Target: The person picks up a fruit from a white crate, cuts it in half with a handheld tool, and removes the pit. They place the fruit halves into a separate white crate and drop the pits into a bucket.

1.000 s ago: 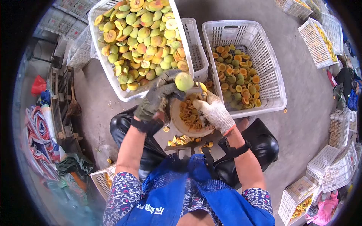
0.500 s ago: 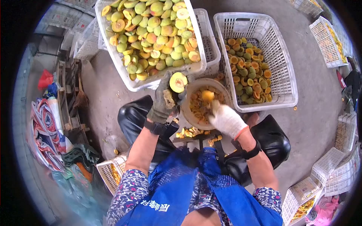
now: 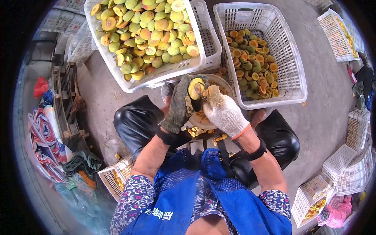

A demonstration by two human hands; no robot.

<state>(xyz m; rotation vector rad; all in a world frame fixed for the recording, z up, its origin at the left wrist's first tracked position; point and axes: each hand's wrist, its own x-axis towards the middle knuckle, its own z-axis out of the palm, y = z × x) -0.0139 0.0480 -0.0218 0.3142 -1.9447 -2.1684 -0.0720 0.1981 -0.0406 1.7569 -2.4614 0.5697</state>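
In its dark grey glove, my left hand (image 3: 178, 105) is closed around a peach half (image 3: 196, 88), its yellow cut face turned up and to the right. My right hand (image 3: 225, 111), in a white knitted glove with worn, stained fingertips, grips a small pitting tool with a curved metal end (image 3: 204, 93). That metal end touches the cut face; the rest of the tool is hidden by the fingers. Beneath both hands stands a round tub (image 3: 225, 83) containing orange-yellow scraps, partly covered by the hands.
A white crate (image 3: 145, 84) heaped with green-yellow peach halves stands ahead on the left, resting on another crate. To its right, a white crate (image 3: 290, 58) holds hollowed halves. Fruit scraps (image 3: 194, 131) lie near my knees. A wooden pallet (image 3: 64, 102) is at left.
My right hand has moved up and left from over the tub to the peach half. An orange piece seen above the tub is no longer visible there. The view has shifted slightly.
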